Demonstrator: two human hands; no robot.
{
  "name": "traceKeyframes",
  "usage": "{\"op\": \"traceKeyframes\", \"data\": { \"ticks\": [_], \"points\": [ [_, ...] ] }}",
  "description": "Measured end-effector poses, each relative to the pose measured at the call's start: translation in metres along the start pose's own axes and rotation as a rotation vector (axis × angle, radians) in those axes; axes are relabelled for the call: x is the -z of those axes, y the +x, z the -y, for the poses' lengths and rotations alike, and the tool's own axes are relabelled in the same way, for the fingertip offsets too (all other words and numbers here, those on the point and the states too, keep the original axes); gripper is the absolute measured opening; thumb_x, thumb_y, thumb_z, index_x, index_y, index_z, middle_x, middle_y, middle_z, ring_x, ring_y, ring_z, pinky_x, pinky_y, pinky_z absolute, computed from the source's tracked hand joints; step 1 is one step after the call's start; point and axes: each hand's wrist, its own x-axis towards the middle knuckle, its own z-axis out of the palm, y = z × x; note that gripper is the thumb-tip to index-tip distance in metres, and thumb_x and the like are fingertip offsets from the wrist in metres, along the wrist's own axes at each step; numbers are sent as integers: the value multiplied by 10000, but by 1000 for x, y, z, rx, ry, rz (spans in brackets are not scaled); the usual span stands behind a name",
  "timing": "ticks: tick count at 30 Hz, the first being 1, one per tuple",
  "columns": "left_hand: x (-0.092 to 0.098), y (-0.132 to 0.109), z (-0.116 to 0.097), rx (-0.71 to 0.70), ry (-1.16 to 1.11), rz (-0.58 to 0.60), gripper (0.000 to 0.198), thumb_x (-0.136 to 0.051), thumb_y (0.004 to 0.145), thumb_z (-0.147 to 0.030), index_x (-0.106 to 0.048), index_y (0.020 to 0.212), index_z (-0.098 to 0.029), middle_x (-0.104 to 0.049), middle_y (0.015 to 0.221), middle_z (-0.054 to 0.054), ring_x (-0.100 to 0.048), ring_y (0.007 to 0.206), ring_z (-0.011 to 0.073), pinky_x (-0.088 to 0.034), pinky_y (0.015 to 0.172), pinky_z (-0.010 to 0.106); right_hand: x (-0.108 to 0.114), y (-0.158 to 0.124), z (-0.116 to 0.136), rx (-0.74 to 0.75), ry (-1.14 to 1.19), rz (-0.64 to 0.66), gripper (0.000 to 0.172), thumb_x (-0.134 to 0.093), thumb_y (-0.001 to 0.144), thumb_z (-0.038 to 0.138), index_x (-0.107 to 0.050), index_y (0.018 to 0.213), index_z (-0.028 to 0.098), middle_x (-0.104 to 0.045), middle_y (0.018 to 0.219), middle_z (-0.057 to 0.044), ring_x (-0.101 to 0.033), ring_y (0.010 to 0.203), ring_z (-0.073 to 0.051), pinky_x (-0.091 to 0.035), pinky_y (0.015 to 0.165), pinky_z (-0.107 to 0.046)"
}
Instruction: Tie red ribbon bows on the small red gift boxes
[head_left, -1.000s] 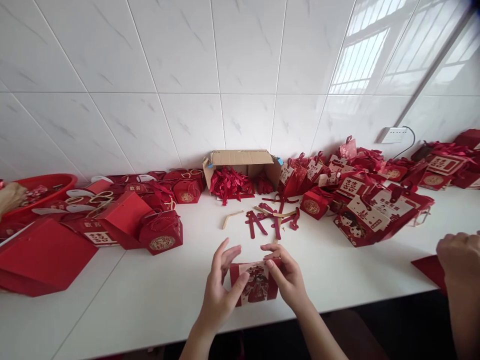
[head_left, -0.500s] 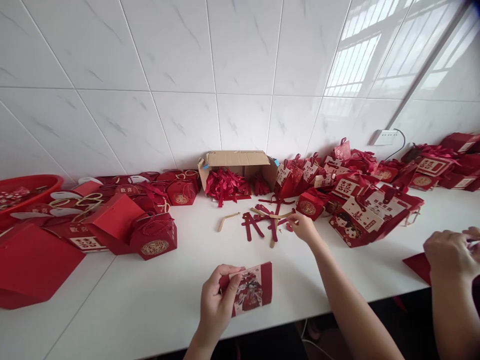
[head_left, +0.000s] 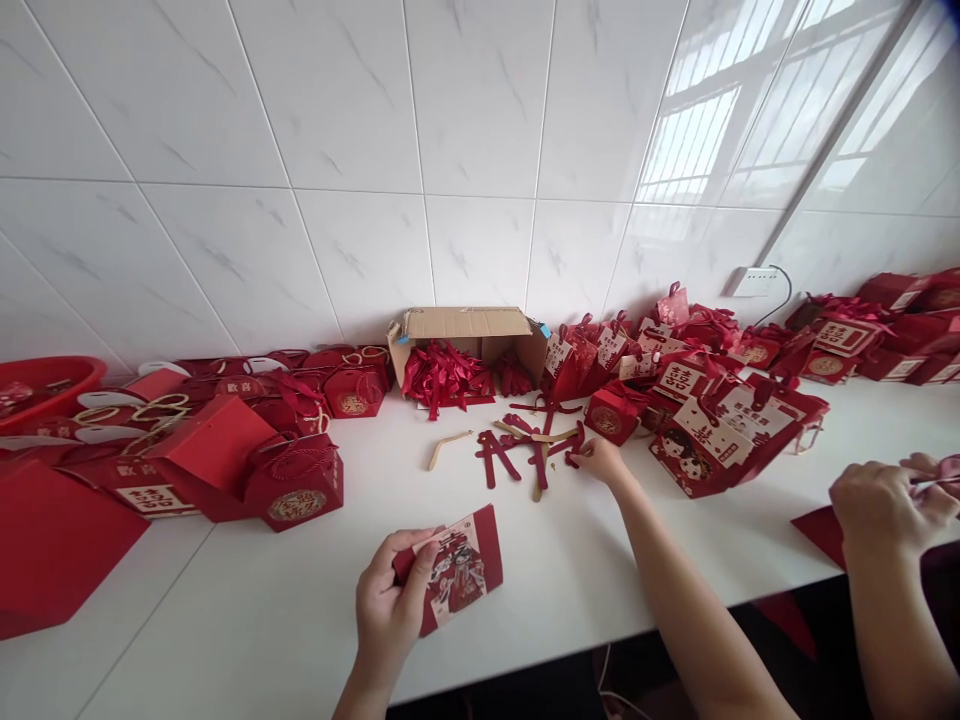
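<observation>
My left hand (head_left: 391, 592) is closed on a flat, folded red paper gift box (head_left: 466, 568) with a printed picture of figures, held above the table's front part, thumb on top. Farther forward, my right hand (head_left: 601, 464) pinches at the right end of a loose pile, with a dark red strip (head_left: 578, 438) at its fingertips. Dark red strips (head_left: 491, 460) and gold strips (head_left: 448, 444) lie scattered on the white table to the left of that hand. Just behind it stands a small red box (head_left: 611, 415) with a gold emblem.
A cardboard box (head_left: 466, 322) of red ribbons (head_left: 444, 372) stands against the tiled wall. Red gift boxes (head_left: 296, 485) crowd the left, beside a red basin (head_left: 71, 375). More decorated boxes (head_left: 686, 455) fill the right. A co-worker's hands (head_left: 885, 505) work at the far right.
My right hand has shifted from a gold strip to a dark red one at the pile's right end. My left hand, with the folded box, appears farther left; the view has shifted slightly too.
</observation>
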Motion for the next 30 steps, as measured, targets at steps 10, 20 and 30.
{"op": "traceKeyframes", "data": {
  "ticks": [10, 20, 30],
  "points": [
    [0, 1, 0, -1, -15, -3, 187, -641, 793, -378, -638, 811, -192, -735, 811, 54, -701, 765, 190, -578, 711, 258, 2, -17, -1, -66, -15, 112, 146, -641, 717, 343, -679, 716, 202, -721, 738, -111, -676, 779, -262, -509, 686, -385],
    [-2, 0, -2, 41, -38, 3, 242, -650, 774, -424, -643, 826, -188, -733, 823, 63, -698, 765, 201, -579, 714, 276, 13, -34, -1, -92, -18, 414, 176, -634, 828, 348, -673, 919, 202, -679, 966, -93, -645, 852, -236, -531, 754, -391],
    [-2, 0, 1, 39, -47, 4, 229, -643, 784, -404, -642, 847, -183, -733, 860, 73, -696, 798, 201, -574, 730, 276, 39, -52, 18, 39, 82, 608, 79, -536, 873, 204, -566, 807, 174, -609, 811, -26, -594, 705, -153, -512, 673, -322]
  ]
}}
